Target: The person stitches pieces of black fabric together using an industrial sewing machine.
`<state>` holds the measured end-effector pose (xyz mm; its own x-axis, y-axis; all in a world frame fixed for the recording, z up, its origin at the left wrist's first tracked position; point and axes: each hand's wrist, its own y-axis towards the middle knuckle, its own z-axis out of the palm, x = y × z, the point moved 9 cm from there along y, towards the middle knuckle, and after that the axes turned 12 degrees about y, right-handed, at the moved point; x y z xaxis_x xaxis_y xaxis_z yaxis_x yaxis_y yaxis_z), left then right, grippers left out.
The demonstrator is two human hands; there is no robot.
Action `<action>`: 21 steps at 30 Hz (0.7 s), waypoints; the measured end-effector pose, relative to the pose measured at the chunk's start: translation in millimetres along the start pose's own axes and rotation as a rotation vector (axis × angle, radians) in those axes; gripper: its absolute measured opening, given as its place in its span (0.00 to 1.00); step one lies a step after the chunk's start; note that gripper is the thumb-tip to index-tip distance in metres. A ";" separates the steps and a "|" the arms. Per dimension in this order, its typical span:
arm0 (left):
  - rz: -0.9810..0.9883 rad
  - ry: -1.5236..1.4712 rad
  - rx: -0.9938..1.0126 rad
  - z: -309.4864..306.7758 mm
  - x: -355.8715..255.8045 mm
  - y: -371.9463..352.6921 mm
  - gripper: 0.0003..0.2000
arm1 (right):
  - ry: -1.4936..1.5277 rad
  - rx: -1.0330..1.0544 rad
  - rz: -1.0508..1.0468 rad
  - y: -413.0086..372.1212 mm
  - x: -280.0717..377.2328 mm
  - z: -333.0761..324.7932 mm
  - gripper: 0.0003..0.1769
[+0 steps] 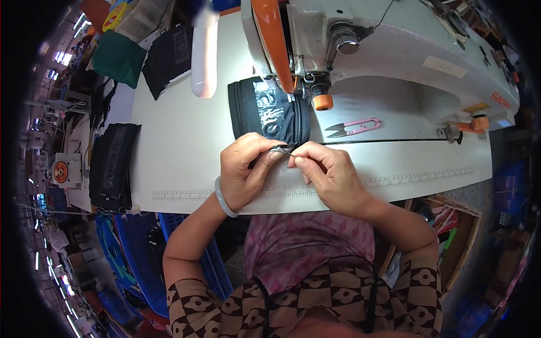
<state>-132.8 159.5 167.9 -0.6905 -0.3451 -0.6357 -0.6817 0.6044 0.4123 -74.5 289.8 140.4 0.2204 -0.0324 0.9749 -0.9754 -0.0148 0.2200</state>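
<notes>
A black fabric piece point(242, 110) with a shiny clear panel lies under the needle area of the sewing machine point(389, 45). At its near edge my left hand point(246, 166) pinches a dark corner of the fabric between thumb and index finger. My right hand point(332, 174) is closed just beside it, thumb and finger pressed together at the same edge; what they grip is too small to make out. The fingertips of both hands almost meet. Pink-handled thread snips point(363, 127) lie on the table to the right of the fabric.
A ruler scale point(417, 178) runs along the table's front edge. Stacked black pieces point(112, 166) lie at the left edge, with another black piece point(168, 59) and green cloth point(118, 58) at the upper left. A white lamp point(204, 56) hangs above. A blue crate point(211, 265) stands below.
</notes>
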 end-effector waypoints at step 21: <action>0.071 0.010 -0.046 8.1 -8.0 -10.9 0.09 | -0.417 -0.084 -0.286 -2.7 48.7 -18.0 0.10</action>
<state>-117.9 161.5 163.2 -0.7398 -0.3096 -0.5974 -0.6409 0.5943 0.4858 -61.3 306.2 187.9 0.4460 -0.4352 0.7821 -0.8690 -0.0016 0.4947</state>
